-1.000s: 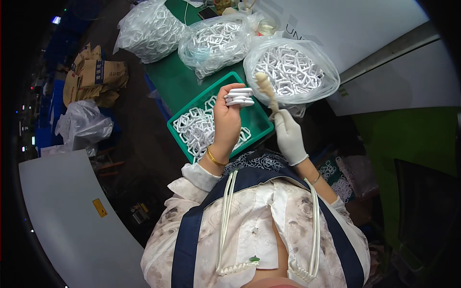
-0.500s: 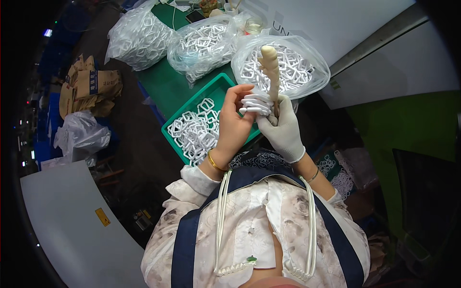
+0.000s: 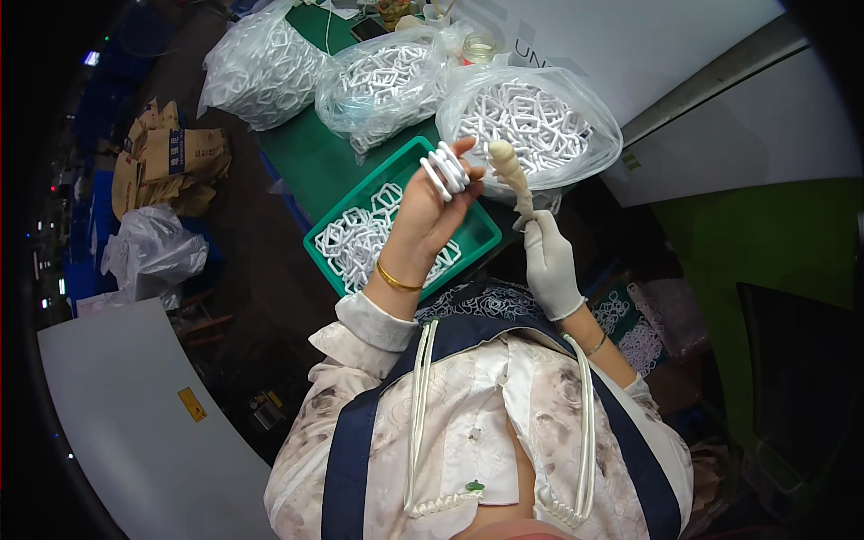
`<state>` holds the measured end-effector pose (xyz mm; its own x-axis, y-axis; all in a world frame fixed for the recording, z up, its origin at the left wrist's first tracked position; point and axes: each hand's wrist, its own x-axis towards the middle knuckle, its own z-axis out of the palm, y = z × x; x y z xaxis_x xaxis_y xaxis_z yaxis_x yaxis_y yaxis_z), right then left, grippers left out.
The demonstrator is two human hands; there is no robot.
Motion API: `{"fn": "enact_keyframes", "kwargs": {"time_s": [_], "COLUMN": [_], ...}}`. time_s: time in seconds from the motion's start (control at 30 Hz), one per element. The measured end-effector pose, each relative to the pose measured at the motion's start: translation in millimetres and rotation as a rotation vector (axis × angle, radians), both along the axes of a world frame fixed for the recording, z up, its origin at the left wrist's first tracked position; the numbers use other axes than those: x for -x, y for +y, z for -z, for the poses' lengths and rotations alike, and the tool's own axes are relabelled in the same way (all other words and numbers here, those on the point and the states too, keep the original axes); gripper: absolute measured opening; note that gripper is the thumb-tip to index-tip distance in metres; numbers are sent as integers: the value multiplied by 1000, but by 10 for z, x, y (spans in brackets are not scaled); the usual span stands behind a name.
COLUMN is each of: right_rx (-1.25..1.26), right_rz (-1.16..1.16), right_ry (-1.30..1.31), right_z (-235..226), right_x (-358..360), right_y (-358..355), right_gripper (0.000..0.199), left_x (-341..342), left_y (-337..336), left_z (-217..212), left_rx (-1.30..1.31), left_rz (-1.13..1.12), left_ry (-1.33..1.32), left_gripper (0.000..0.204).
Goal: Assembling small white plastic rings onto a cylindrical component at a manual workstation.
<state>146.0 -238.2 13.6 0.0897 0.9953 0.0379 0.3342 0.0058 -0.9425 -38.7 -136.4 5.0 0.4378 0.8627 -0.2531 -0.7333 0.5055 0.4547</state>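
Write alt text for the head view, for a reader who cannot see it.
A person's bare left hand holds a stack of white plastic rings beside a pale stick gripped by the gloved right hand. Below sits a green tray of rings, with bags of rings behind.

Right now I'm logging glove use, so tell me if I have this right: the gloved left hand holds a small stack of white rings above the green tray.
Not quite. In the head view the left hand holding the white rings above the green tray is bare, with a gold bangle at the wrist. The glove is on the right hand.
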Motion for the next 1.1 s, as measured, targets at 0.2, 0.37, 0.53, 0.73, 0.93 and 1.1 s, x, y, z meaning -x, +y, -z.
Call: {"fn": "enact_keyframes", "kwargs": {"time_s": [0.2,0.37,0.53,0.73,0.93,1.1], "right_rx": [-58,34,7,-2,-51,10], "right_rz": [-106,20,-36,83,218,-10], "right_ry": [-224,86,204,276,245,233], "right_z": [-126,-390,-437,-445,-421,-525], "right_x": [18,1,123,95,144,268], "right_y": [56,145,301,293,322,195], "right_gripper": [15,19,17,28,25,23], "left_x": [-139,-183,-419,-362,-346,-385], "left_y": [-78,-166,-282,-281,-332,-309], "left_z": [123,38,-207,-106,-23,-73], "left_rx": [207,170,23,55,20,65], "left_rz": [236,150,209,124,155,133], "left_ry": [-469,-288,-181,-344,-270,-219], "left_gripper": [35,36,46,52,44,35]}}
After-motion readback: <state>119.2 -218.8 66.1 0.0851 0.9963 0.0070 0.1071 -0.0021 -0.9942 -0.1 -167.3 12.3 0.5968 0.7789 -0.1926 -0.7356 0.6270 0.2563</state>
